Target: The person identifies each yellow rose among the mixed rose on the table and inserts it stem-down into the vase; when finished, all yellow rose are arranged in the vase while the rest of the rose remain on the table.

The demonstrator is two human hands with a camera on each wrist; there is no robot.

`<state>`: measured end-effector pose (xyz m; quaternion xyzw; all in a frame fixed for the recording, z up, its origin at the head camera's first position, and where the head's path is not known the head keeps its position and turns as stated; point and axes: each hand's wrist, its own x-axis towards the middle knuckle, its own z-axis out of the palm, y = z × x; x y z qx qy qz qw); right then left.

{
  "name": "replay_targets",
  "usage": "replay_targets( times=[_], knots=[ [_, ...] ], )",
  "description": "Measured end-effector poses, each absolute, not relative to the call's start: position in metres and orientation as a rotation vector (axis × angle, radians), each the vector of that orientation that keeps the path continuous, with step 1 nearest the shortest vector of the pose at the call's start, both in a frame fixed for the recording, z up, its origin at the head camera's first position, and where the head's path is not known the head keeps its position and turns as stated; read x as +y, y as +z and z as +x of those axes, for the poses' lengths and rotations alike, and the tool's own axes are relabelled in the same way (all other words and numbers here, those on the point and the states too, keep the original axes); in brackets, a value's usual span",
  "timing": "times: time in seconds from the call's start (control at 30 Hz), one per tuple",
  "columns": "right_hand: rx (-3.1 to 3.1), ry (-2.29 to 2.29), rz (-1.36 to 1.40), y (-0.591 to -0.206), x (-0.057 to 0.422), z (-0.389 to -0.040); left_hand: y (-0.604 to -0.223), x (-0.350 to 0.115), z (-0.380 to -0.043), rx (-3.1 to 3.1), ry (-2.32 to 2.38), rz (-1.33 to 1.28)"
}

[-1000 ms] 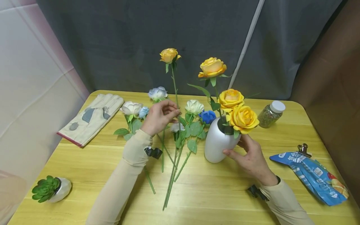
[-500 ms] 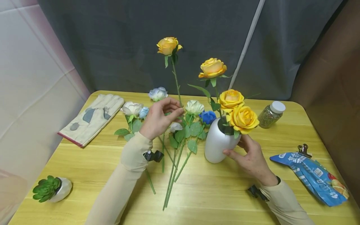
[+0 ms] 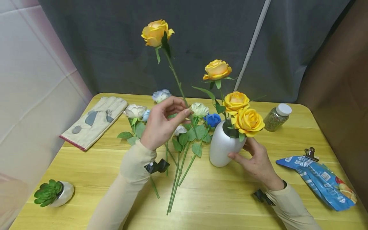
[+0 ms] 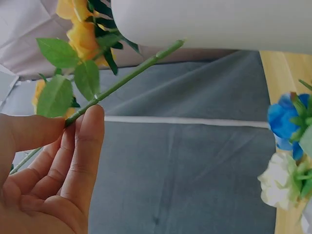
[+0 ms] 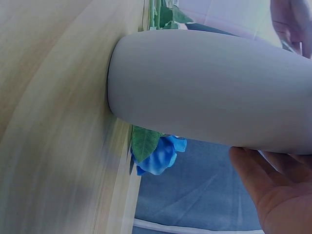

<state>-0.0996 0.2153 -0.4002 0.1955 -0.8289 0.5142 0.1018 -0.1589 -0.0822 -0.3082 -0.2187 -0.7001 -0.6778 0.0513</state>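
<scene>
My left hand [image 3: 161, 124] pinches the stem of a yellow rose [image 3: 155, 33] between thumb and fingers. Its bloom leans up and left above the table. The left wrist view shows the cut end of the green stem [image 4: 131, 75] jutting past the fingertips, in front of the vase. With thumb in front and fingers behind, my right hand [image 3: 260, 164] holds the silver-white vase [image 3: 222, 148], which is upright on the table. Several yellow roses [image 3: 248, 121] stand in the vase. In the right wrist view, the vase's base [image 5: 117, 80] rests on the wood.
White, pale blue and deep blue flowers [image 3: 212, 119] lie mid-table, their stems toward the front. A work glove [image 3: 95, 119] lies back left, a potted succulent [image 3: 49, 193] front left. At right are a white-lidded jar [image 3: 276, 117] and a clipped blue bag [image 3: 319, 180].
My left hand has lifted the yellow rose off the other flowers and moved slightly right and nearer; its bloom rose and tilted left. The right hand and vase have stayed put.
</scene>
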Motion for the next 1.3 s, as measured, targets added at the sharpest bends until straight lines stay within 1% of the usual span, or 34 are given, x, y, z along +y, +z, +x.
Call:
replay_targets(
  times=[0.37,0.8,1.1,1.3],
  knots=[
    [-2.443,1.51,0.583,-0.402,0.216,-0.099,-0.301,-0.073,-0.146,-1.801,-2.117,-0.785],
    [-2.452,1.52,0.58,-0.401,0.215,-0.1,-0.3,-0.05,-0.147,-1.484,-2.158,-0.754],
    [-2.409,1.543,0.599,-0.401,0.215,-0.1,-0.307,-0.031,-0.147,-1.602,-2.149,-0.785],
    [-2.398,1.539,0.609,-0.402,0.215,-0.101,-0.315,-0.022,-0.148,-1.829,-1.982,-0.753]
  ],
)
